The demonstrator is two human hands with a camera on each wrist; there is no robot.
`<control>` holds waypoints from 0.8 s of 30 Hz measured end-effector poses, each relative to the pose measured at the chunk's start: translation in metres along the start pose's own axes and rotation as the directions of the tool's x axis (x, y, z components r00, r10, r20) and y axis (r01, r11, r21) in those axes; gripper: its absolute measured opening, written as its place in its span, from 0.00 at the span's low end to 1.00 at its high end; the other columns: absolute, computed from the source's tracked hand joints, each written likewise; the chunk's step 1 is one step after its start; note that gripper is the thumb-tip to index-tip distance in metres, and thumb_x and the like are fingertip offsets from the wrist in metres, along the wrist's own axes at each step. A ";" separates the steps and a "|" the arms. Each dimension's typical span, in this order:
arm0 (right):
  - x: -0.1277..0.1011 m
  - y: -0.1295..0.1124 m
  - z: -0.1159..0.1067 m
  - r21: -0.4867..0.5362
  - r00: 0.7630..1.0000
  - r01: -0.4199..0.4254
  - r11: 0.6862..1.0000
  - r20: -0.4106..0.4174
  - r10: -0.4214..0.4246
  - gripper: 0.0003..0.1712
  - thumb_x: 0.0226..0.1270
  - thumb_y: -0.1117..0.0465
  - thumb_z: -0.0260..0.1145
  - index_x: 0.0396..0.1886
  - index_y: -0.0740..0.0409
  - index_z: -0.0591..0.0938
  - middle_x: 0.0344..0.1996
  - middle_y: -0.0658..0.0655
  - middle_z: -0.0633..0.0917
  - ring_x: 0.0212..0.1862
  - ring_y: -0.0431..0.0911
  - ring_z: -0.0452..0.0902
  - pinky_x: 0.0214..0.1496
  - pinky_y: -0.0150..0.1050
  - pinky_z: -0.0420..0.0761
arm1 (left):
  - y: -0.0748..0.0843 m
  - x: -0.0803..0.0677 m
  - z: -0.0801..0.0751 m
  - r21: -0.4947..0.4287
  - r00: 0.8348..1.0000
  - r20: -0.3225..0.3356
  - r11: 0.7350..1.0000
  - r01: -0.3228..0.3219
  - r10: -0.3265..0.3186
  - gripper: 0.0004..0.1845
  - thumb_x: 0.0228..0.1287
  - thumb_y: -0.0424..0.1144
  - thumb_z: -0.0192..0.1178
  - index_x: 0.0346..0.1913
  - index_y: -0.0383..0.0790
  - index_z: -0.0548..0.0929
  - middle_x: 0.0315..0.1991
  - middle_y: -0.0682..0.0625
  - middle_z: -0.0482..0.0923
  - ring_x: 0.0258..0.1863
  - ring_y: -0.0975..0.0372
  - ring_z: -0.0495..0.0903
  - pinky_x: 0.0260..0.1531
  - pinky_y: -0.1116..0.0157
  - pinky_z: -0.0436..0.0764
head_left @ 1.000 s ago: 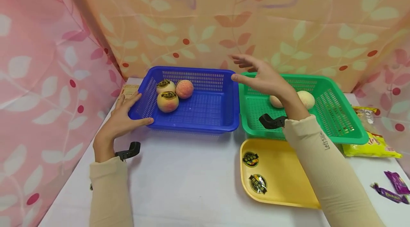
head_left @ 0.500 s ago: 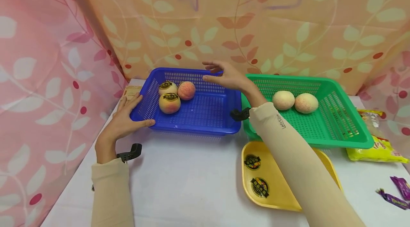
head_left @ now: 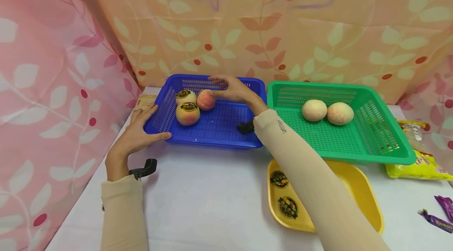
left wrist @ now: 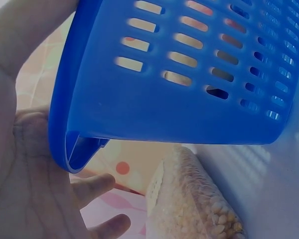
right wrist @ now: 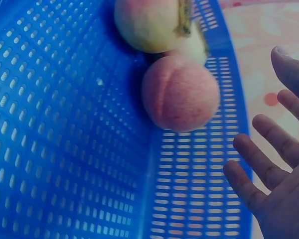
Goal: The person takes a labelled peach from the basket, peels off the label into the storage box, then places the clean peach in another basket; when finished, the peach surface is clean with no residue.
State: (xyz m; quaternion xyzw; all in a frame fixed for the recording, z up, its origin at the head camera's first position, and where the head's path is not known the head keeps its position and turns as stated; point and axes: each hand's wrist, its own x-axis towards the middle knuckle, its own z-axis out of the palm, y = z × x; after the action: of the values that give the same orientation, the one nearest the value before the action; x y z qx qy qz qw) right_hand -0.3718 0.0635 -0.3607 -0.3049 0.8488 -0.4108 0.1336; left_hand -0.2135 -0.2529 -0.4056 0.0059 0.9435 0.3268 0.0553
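Head view. Right hand [head_left: 233,89] reaches over the blue basket [head_left: 226,133], fingers spread and straight, holding nothing; fingertips sit just beside the reddish peach [head_left: 206,99], contact not certain from here. Two paler peaches with dark stickers [head_left: 187,113] lie against it on the near-left side, all three bunched at the basket's far-left corner. Left hand [head_left: 136,135] rests flat on the table [head_left: 205,196] at the basket's left wall, fingers straight, thumb along the front rim. Green basket [head_left: 375,144] stands just right of the blue one, with two pale fruits [head_left: 327,112] side by side in it. Yellow tray [head_left: 368,200] lies in front, partly under the right sleeve. Snack packets at the table's right edge.

Left wrist view. Blue basket [left wrist: 154,109] corner fills the frame; palm and fingers of the left hand [left wrist: 25,169] lie open against its outer wall, not curled round it. A packet of pale grains [left wrist: 189,204] lies beyond.

Right wrist view. Reddish peach [right wrist: 181,93] rests against the basket's slotted wall, a paler peach [right wrist: 149,22] touching it behind. Right hand [right wrist: 274,169] fingers are apart and extended, near the peach, with a clear gap.
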 end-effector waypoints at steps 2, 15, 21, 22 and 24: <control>0.003 0.004 0.004 0.006 1.000 -0.024 1.000 -0.002 0.024 0.35 0.70 0.57 0.70 0.74 0.56 0.71 0.73 0.61 0.73 0.72 0.61 0.69 0.71 0.52 0.74 | 0.001 0.000 0.001 0.000 1.000 0.001 1.000 0.001 -0.001 0.61 0.53 0.69 0.69 0.83 0.59 0.43 0.85 0.53 0.35 0.83 0.42 0.28 0.67 0.23 0.48; 0.023 0.024 0.031 -0.111 0.997 -0.074 0.991 0.001 0.075 0.32 0.71 0.62 0.68 0.73 0.55 0.74 0.73 0.56 0.74 0.73 0.53 0.68 0.74 0.47 0.70 | -0.001 0.002 0.001 -0.013 1.000 0.006 1.000 0.002 -0.002 0.62 0.53 0.68 0.70 0.83 0.60 0.42 0.85 0.47 0.36 0.83 0.42 0.31 0.69 0.25 0.49; 0.026 0.030 0.036 -0.122 0.999 -0.042 0.992 -0.021 0.040 0.27 0.70 0.62 0.69 0.68 0.57 0.78 0.68 0.59 0.78 0.72 0.53 0.70 0.75 0.47 0.70 | -0.002 0.003 0.001 -0.020 1.000 0.009 1.000 0.005 -0.005 0.62 0.53 0.68 0.70 0.83 0.61 0.42 0.85 0.46 0.37 0.82 0.41 0.32 0.69 0.25 0.49; 0.026 0.031 0.036 -0.107 0.999 -0.046 0.993 -0.032 0.043 0.25 0.70 0.62 0.69 0.65 0.57 0.79 0.66 0.60 0.79 0.70 0.54 0.71 0.73 0.48 0.71 | -0.003 0.003 0.001 -0.022 1.000 0.012 1.000 0.006 -0.006 0.62 0.53 0.68 0.70 0.83 0.61 0.41 0.85 0.46 0.37 0.82 0.40 0.31 0.69 0.25 0.49; 0.026 0.031 0.037 -0.070 0.997 -0.063 0.996 -0.059 0.059 0.22 0.68 0.61 0.71 0.60 0.58 0.79 0.63 0.61 0.79 0.66 0.54 0.73 0.70 0.48 0.73 | -0.003 0.003 0.000 -0.021 1.000 0.014 1.000 0.008 -0.008 0.62 0.53 0.69 0.70 0.83 0.61 0.41 0.85 0.47 0.36 0.82 0.40 0.31 0.69 0.24 0.48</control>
State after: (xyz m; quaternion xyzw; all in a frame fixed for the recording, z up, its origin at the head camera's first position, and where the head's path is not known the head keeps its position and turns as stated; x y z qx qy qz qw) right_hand -0.3872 0.0391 -0.4080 -0.2715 0.8754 -0.3843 0.1110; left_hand -0.2162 -0.2553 -0.4080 0.0039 0.9395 0.3366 0.0631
